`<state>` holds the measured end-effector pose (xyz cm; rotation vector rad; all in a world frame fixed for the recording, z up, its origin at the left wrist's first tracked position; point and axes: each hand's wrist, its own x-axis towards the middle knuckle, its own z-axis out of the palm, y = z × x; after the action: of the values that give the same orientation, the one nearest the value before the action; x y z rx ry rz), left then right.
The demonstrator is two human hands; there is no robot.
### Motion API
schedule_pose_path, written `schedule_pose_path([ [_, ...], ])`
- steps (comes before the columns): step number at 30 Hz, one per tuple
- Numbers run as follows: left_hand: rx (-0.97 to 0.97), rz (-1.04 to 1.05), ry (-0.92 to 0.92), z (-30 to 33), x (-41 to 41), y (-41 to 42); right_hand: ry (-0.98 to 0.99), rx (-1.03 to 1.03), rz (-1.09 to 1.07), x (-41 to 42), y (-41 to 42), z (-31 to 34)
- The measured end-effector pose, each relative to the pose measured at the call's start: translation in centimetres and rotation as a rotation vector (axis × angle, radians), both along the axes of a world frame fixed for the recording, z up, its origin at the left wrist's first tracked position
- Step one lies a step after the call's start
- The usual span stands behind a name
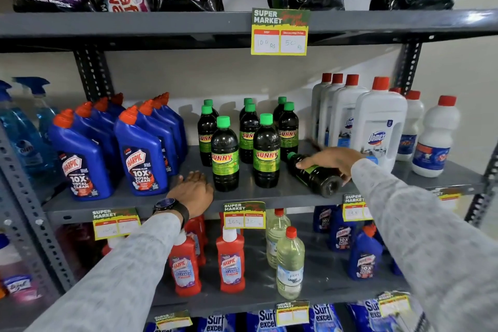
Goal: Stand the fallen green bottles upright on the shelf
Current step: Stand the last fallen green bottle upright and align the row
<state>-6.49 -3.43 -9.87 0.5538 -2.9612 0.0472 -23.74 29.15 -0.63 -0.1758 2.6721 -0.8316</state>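
Note:
A dark green-capped bottle [319, 179] lies on its side on the grey middle shelf [269, 191], cap toward the back left, base toward the front edge. My right hand [332, 160] is wrapped over its middle. Left of it, several green-capped "Sunny" bottles [265, 151] stand upright in a cluster. My left hand [192, 191] rests flat on the shelf's front, fingers apart, just left of the nearest upright bottle [225, 155]; it holds nothing.
Blue Harpic bottles [140, 159] stand to the left, white red-capped Domex bottles [377, 127] close behind and right of the fallen bottle. Price tags [244, 215] hang on the shelf edge. Red and clear bottles fill the shelf below, pouches the shelf above.

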Motion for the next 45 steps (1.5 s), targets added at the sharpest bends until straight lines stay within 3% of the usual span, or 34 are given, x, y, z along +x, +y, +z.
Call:
schedule_pose_path([
  [5,0.043,0.015,0.014,-0.1,-0.1,-0.1,0.029,-0.149,-0.019,0.7,0.0,0.9],
  [8,0.049,0.012,-0.015,-0.1,-0.2,-0.3,0.116,-0.386,-0.021,1.1,0.4,2.7],
  [11,0.042,-0.007,-0.033,-0.3,-0.3,-0.5,0.287,-0.638,-0.114,1.3,0.0,3.8],
  [15,0.069,0.005,-0.025,-0.3,-0.3,-0.6,0.502,-0.824,-0.16,1.9,-1.2,2.3],
  [22,0.044,-0.005,-0.013,-0.1,-0.2,-0.3,0.674,-0.718,-0.171,3.1,-2.5,-3.4],
  [32,-0.049,-0.027,-0.072,0.4,0.3,0.3,0.727,-0.644,-0.152,3.2,-3.4,-6.4],
  [36,-0.023,-0.026,-0.062,0.2,0.2,0.1,0.656,-0.724,-0.096,2.9,-3.2,-7.0],
  [40,0.066,-0.009,0.011,0.0,0.1,-0.1,0.411,-0.863,0.111,1.4,-2.0,-7.1],
  [45,0.096,-0.009,0.028,-0.2,0.0,-0.3,0.476,-0.799,0.1,1.3,-2.0,-7.7],
])
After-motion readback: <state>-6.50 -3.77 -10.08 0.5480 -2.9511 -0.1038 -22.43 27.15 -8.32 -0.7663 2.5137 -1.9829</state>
